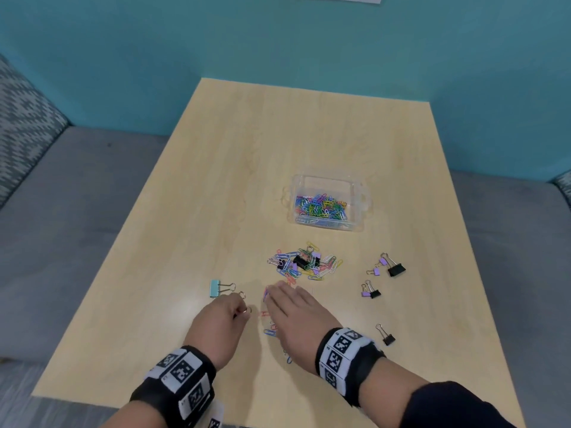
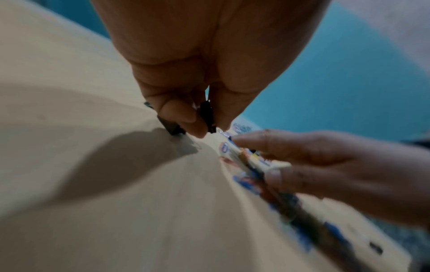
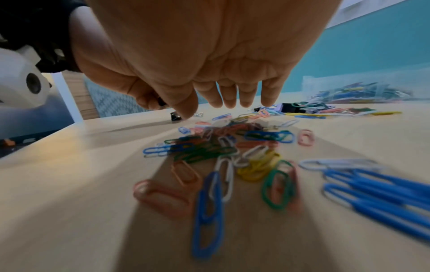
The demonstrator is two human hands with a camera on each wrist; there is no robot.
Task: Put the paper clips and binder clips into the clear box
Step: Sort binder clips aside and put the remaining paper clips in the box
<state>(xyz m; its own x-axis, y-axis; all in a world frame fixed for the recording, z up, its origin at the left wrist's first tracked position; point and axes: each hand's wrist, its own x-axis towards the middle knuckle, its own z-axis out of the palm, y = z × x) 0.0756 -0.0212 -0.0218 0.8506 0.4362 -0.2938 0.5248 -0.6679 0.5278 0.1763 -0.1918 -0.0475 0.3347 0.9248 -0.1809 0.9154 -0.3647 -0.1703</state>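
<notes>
The clear box (image 1: 360, 200), holding many coloured paper clips, stands on the wooden table (image 1: 247, 168) right of centre. In front of it lies a mixed pile of paper clips and small binder clips (image 1: 304, 264). My left hand (image 1: 242, 312) pinches a black binder clip (image 2: 207, 115) by the table surface; a second black binder clip (image 3: 175, 116) sits just under its fingertips. My right hand (image 1: 278, 295) is spread flat with straight fingers (image 3: 229, 103) low over a loose heap of paper clips (image 3: 232, 156), holding nothing.
A teal binder clip (image 1: 217, 288) lies left of my left hand. Black and purple binder clips (image 1: 396, 268) are scattered at the right, more (image 1: 370, 291) nearer, and one black clip (image 1: 386, 336) by my right wrist. Grey seating surrounds the table, a teal wall behind.
</notes>
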